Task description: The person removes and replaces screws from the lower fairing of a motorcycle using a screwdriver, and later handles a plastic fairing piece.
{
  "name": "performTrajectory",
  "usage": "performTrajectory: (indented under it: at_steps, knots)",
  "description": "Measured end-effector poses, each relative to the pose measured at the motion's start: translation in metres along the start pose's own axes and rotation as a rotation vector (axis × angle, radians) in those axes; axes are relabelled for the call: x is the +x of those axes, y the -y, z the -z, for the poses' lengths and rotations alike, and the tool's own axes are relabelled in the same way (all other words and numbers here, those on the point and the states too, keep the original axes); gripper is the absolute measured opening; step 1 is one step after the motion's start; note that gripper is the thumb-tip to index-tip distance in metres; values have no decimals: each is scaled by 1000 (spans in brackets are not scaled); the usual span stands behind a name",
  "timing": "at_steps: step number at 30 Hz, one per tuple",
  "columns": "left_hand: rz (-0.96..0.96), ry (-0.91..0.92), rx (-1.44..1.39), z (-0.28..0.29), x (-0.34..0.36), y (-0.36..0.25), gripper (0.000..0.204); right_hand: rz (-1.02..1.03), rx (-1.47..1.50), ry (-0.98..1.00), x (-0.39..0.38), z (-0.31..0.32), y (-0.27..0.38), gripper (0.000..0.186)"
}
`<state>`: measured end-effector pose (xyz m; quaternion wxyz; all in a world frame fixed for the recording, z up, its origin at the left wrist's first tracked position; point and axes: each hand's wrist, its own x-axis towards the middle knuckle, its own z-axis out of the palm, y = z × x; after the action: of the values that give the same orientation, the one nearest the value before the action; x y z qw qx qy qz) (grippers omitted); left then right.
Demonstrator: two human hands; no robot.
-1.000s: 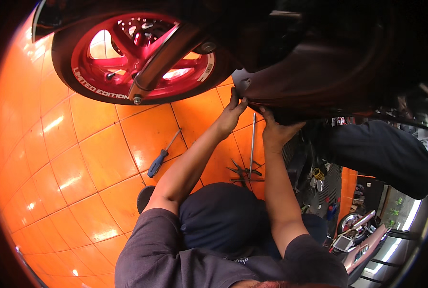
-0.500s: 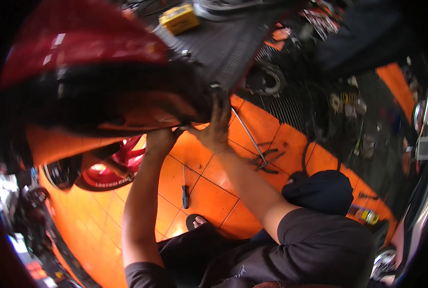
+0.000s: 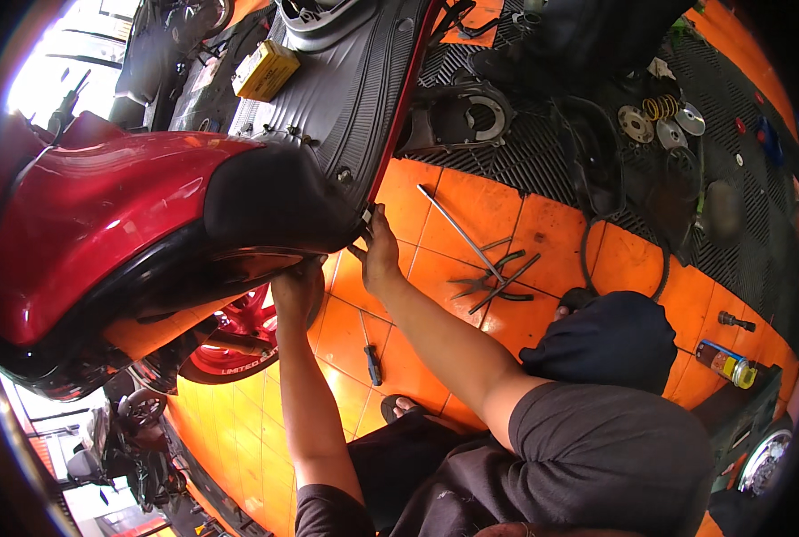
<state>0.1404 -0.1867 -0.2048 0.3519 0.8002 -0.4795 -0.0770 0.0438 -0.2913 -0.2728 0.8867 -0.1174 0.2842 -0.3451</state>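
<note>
A red and black scooter body (image 3: 131,188) fills the left side, its black lower panel (image 3: 265,201) bulging toward me. My left hand (image 3: 299,288) reaches up against the underside of that panel, and its fingers are mostly hidden there. At the panel's right corner, next to the ribbed footboard (image 3: 350,107), my right hand (image 3: 379,255) touches the edge with its fingertips. Its thumb and fingers are spread apart, and no loose thing shows in it. Below the panel appears a red wheel (image 3: 238,345).
A screwdriver (image 3: 372,362) lies on the orange tiles between my arms. Pliers (image 3: 498,279) and a metal rod (image 3: 457,224) rest to the right. A yellow box (image 3: 267,70) sits on the footboard. Removed parts, including a yellow spring (image 3: 661,108), lie on the black mat. A spray can (image 3: 726,364) lies far right.
The whole view has shifted and become sharper, showing more of the scooter body. My right hand's fingers have moved lower at the panel's corner; my left hand stays under the panel.
</note>
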Motion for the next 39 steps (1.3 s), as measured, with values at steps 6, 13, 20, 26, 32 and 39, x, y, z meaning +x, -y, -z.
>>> performTrajectory:
  at_steps: [6,13,20,26,32,39]
  knots:
    - [-48,-11,150,2,-6,12,21,141,-116,-65,-7,-5,1,57]
    - [-197,13,209,7,4,4,19,36,-251,91,8,34,-8,51]
    - [-126,-59,-67,-1,1,22,24,-41,-102,63,2,23,-20,72]
    - [-254,-235,91,-9,-2,4,31,34,-57,220,17,16,-21,103]
    - [-74,-127,-250,-5,-5,15,31,-219,322,-204,-1,12,-40,99]
    - [-184,-283,-34,-4,5,33,33,-298,682,-182,40,14,-56,84]
